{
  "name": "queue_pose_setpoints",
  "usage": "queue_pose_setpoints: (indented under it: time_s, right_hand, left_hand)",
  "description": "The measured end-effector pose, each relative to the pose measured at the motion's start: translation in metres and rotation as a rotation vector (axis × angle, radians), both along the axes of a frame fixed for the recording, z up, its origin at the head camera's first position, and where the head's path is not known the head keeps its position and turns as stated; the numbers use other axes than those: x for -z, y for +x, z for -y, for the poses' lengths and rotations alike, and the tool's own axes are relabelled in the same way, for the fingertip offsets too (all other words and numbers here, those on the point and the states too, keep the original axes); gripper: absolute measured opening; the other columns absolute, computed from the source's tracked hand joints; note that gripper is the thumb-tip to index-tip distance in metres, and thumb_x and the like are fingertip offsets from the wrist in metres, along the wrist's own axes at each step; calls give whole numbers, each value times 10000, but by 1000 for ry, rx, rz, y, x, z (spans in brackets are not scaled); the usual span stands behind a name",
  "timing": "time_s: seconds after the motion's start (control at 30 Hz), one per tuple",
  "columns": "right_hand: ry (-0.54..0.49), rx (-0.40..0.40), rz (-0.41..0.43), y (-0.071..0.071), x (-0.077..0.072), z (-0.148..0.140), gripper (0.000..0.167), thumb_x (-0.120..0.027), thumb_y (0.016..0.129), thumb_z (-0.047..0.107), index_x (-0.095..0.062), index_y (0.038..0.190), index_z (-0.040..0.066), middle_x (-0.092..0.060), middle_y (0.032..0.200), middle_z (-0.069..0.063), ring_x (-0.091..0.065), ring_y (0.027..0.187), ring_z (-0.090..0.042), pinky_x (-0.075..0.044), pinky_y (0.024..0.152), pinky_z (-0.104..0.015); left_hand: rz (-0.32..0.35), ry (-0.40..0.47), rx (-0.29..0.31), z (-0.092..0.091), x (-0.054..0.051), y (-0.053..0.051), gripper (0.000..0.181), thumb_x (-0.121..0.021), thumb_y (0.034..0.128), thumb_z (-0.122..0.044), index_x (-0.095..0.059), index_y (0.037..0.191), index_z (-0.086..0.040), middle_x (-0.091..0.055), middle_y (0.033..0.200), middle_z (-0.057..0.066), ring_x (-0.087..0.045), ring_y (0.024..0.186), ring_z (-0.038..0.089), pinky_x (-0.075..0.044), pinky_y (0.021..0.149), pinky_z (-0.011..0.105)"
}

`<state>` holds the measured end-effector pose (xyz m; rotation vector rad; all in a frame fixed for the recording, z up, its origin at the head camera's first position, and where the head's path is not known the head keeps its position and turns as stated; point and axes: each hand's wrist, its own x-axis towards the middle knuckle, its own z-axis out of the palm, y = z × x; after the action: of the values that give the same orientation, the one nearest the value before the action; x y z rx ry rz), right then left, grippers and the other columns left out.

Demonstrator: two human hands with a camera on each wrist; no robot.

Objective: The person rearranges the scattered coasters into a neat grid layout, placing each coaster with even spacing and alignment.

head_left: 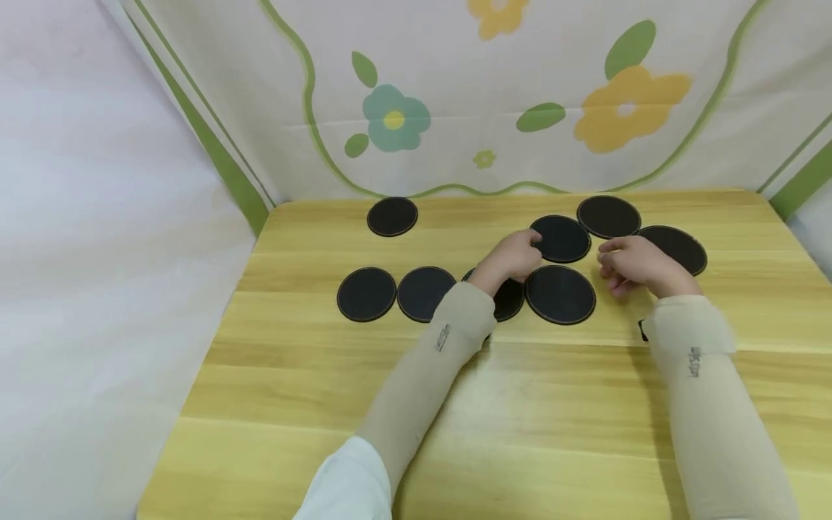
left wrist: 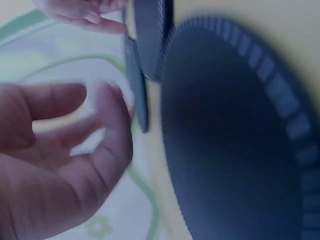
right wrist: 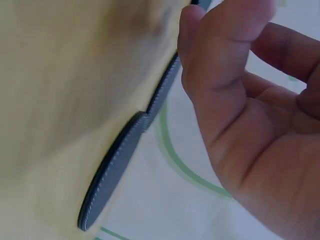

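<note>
Several round black coasters with stitched rims lie flat on a wooden table. My left hand (head_left: 510, 256) is over the front row, its fingertips by the near left edge of a coaster (head_left: 564, 240); whether they touch it I cannot tell. The left wrist view shows that left hand (left wrist: 65, 160) loosely bent with nothing held, beside a large-looking coaster (left wrist: 225, 125). Loosely curved and holding nothing, my right hand (head_left: 633, 263) hovers between the front row's right coaster (head_left: 560, 295) and the far right coaster (head_left: 679, 249). Its palm (right wrist: 265, 130) faces the right wrist view.
More coasters lie at the back left (head_left: 393, 217), front left (head_left: 367, 295) and back right (head_left: 609, 217). One coaster (head_left: 510, 300) is partly under my left wrist. A small dark item (head_left: 643, 330) peeks from beside my right cuff. A flowered cloth (head_left: 448, 130) hangs behind the table (head_left: 520, 433).
</note>
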<state>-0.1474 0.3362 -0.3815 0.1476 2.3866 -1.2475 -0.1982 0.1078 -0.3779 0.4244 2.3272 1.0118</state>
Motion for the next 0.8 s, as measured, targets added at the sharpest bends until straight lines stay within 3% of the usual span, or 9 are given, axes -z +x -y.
queue_pose_setpoints:
  time_s: [0.07, 0.13, 0.27, 0.37, 0.43, 0.47, 0.63, 0.8]
  right_hand:
    - [-28, 6, 20, -11, 3, 1, 540, -403, 1065, 116, -253, 1472, -205, -595, 934, -171, -622, 687, -204, -588, 629, -366]
    - [-65, 11, 47, -20, 6, 3, 561, -396, 1071, 115, -206, 1494, -200, -581, 916, -156, -614, 671, -187, -588, 624, -355]
    - [-142, 34, 96, -33, 5, 9, 586, -393, 1078, 117, -145, 1518, -180, -581, 889, -134, -609, 653, -167, -588, 629, -341]
    - [-201, 55, 120, -36, 3, 11, 602, -402, 1078, 116, -115, 1527, -164, -591, 913, -140, -629, 677, -169, -596, 669, -348]
    - [-241, 70, 125, -35, 1, 13, 618, -398, 1085, 120, -72, 1544, -136, -589, 962, -153, -641, 709, -180, -597, 698, -358]
    - [-262, 76, 117, -35, 0, 13, 625, -395, 1086, 112, -49, 1552, -120, -586, 984, -161, -647, 719, -189, -597, 706, -366]
    - [-341, 139, 41, -33, -4, 15, 615, -388, 1094, 92, 18, 1537, -40, -652, 947, -153, -674, 688, -189, -596, 672, -350]
    - [-355, 210, -32, -32, -14, 19, 615, -411, 1090, 85, -3, 1541, -11, -701, 820, -91, -674, 632, -150, -591, 634, -321]
  left_hand:
    - [-21, -7, -79, -3, 4, -12, 547, -425, 1023, -95, -396, 1566, -159, -597, 1314, 63, -393, 699, 136, -341, 512, 277]
    - [16, 44, -164, -6, 7, -21, 585, -443, 1012, -93, -353, 1586, -159, -496, 1457, 66, -373, 693, 140, -329, 524, 288]
    - [168, 260, -288, -11, 8, -30, 650, -527, 1002, -86, -291, 1607, -134, -578, 1232, 82, -355, 565, 142, -437, 582, 306]
    - [270, 398, -367, -11, 6, -31, 714, -619, 985, -90, -269, 1607, -99, -578, 1150, 111, -547, 732, 166, -542, 740, 352]
    - [301, 446, -403, -9, 5, -32, 728, -647, 976, -83, -271, 1598, -65, -562, 1235, 104, -583, 883, 197, -557, 825, 386]
    - [317, 467, -416, -8, 5, -32, 723, -647, 977, -77, -271, 1594, -51, -558, 1232, 110, -579, 881, 213, -555, 839, 399]
    - [346, 525, -419, -6, 5, -36, 582, -650, 975, -42, -414, 1504, 11, -535, 975, 83, -465, 646, 185, -532, 769, 393]
    - [328, 546, -380, -7, 2, -36, 508, -623, 990, -25, -478, 1476, 1, -386, 655, 13, -343, 521, 143, -462, 687, 358]
